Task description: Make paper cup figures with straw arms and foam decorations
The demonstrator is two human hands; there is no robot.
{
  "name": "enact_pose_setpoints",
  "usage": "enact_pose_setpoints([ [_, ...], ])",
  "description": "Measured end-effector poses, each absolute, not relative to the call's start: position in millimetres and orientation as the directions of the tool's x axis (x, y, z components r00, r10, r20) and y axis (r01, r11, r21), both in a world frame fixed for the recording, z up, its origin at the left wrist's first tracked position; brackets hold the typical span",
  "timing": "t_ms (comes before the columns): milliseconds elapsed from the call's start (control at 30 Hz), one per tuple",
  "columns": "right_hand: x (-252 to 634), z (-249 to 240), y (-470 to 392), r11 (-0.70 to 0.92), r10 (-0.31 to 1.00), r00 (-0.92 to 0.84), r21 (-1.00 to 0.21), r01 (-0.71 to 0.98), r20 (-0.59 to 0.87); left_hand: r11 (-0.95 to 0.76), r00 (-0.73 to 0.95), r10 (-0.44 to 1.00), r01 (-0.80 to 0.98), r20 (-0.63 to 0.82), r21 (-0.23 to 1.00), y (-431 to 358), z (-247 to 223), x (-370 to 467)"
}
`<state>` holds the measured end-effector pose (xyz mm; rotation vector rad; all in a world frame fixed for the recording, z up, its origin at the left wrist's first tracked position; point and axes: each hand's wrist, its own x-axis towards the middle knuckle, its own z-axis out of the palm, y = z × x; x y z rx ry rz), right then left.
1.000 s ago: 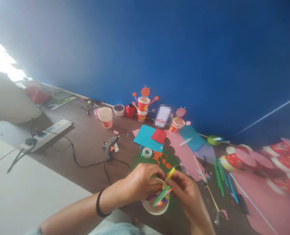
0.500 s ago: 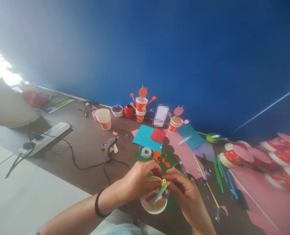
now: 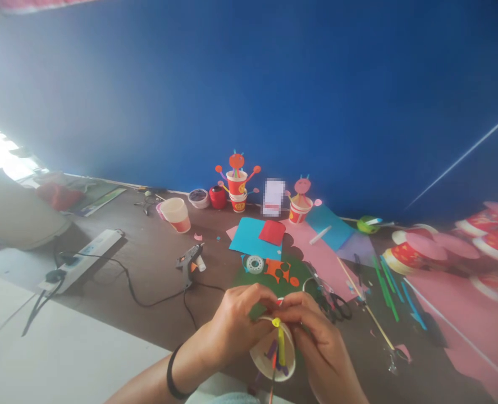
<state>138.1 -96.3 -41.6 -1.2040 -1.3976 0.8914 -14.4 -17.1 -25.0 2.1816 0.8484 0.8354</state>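
Head view shows our left hand (image 3: 241, 315) and right hand (image 3: 316, 328) half closed, gripping the rim of a paper cup (image 3: 262, 349) at lower centre of the frame. Inside we see a yellow strip (image 3: 281, 345); whether we pinch its top, we cannot tell.

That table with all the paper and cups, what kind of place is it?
Probably a craft corner: there's a glue gun, a blue paper sheet and a cup figure with a round orange head.

Left hand (image 3: 236, 317): bare | right hand (image 3: 322, 334): bare | black wristband (image 3: 170, 375): 1, narrow, left | pale blue garment (image 3: 234, 399): edge visible
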Motion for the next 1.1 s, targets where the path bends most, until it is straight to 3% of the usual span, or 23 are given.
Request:
enact_pose_setpoints([
  [333, 147, -41, -101, 0.122, 0.972, 0.19, -0.987, 0.106, 0.141, -0.751, 0.761, 0.549, 0.268, 0.345, 0.603, -10, -5, -9],
  [633, 150, -40, -99, 0.115, 0.98, 0.122, -0.948, 0.297, 0.157, -0.528, 0.712, 0.693, 0.39, 0.116, 0.754, -5, -18, -1],
  [800, 147, -41, -100, 0.062, 0.954, 0.263, -0.954, 0.295, 0.143, -0.461, 0.754, 0.657, 0.374, 0.025, 0.805, -5, -15, 2],
  [1100, 146, -39, -106, 0.048, 0.962, 0.251, -0.968, 0.245, 0.111, -0.197, 0.728, 0.675, 0.331, -0.117, 0.923, -10, -13, 4],
])
